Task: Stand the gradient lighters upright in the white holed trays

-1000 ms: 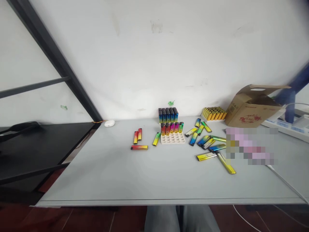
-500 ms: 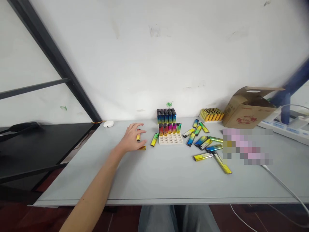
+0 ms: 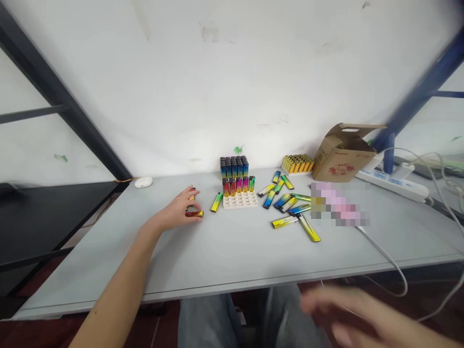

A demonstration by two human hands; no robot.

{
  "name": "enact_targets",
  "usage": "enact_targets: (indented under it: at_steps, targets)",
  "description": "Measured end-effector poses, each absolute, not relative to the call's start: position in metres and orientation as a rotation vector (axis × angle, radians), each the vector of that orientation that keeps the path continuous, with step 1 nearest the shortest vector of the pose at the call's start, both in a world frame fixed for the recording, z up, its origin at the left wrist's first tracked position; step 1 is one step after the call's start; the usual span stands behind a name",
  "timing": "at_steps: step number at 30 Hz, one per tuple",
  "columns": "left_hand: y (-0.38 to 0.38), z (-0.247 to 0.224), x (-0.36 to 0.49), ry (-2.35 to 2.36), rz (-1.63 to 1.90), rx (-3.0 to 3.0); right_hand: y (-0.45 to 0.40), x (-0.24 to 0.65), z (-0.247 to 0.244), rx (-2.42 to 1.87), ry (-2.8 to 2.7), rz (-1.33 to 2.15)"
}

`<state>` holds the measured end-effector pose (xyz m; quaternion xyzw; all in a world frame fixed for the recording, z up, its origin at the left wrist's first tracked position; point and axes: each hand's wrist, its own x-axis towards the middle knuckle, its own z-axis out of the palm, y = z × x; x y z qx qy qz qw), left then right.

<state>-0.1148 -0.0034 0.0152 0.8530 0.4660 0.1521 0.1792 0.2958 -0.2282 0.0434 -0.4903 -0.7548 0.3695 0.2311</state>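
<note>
My left hand (image 3: 176, 210) is low over the table, its thumb and fingers closed around a red and gold lighter (image 3: 195, 213) lying flat. Another lighter (image 3: 192, 195) lies just behind it, partly covered by the fingers. A green and yellow lighter (image 3: 216, 202) is to the right of this hand. Beside that sits a white holder (image 3: 241, 200) with several red, pink and green lighters upright in its back row. Motion smears my right hand (image 3: 348, 309), which is below the table's front edge at lower right; what its fingers hold, if anything, is unclear.
Blue lighters (image 3: 234, 169) stand packed behind the holder, yellow ones (image 3: 297, 165) further right. Loose lighters (image 3: 289, 205) are scattered right of centre. Also there: a cardboard box (image 3: 339, 162), power strip (image 3: 395, 185), blurred pink object (image 3: 337, 200) with a cable, and white case (image 3: 143, 182).
My left hand has closed around the nearer lighter. My right hand has come into view at lower right. The camera has turned right, so the table's contents appear further left.
</note>
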Motion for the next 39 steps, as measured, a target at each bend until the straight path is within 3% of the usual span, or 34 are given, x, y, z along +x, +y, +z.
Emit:
enact_targets:
  at_steps: [3, 6, 9, 12, 22, 25, 31, 39]
  targets:
    - [-0.003, 0.014, -0.116, 1.307, 0.507, 2.378, -0.164, 0.264, 0.061, -1.140, -2.000, 1.054]
    - [-0.004, 0.016, -0.113, 1.370, 0.850, 2.202, -0.097, 0.216, 0.068, -0.801, -1.924, 1.047]
    - [-0.006, 0.024, -0.099, 1.379, 1.292, 2.000, -0.051, 0.172, 0.061, -0.829, -1.742, 1.119]
    - [-0.007, 0.037, -0.076, 1.255, 1.496, 2.097, -0.029, 0.150, 0.048, -0.925, -1.674, 1.206]
    - [0.004, 0.044, -0.024, 0.963, 1.230, 2.391, -0.004, 0.172, 0.011, -0.857, -1.520, 1.086]
    - [-0.009, 0.042, -0.019, 0.969, 1.239, 2.186, -0.006, 0.176, 0.014, -0.824, -1.563, 1.126]
    - [-0.015, 0.032, 0.000, 0.819, 1.575, 1.371, -0.015, 0.174, 0.026, -0.761, -1.365, 1.412]
    - [-0.011, 0.020, 0.016, 0.791, 1.475, 1.231, -0.018, 0.170, 0.020, -0.795, -1.451, 1.516]
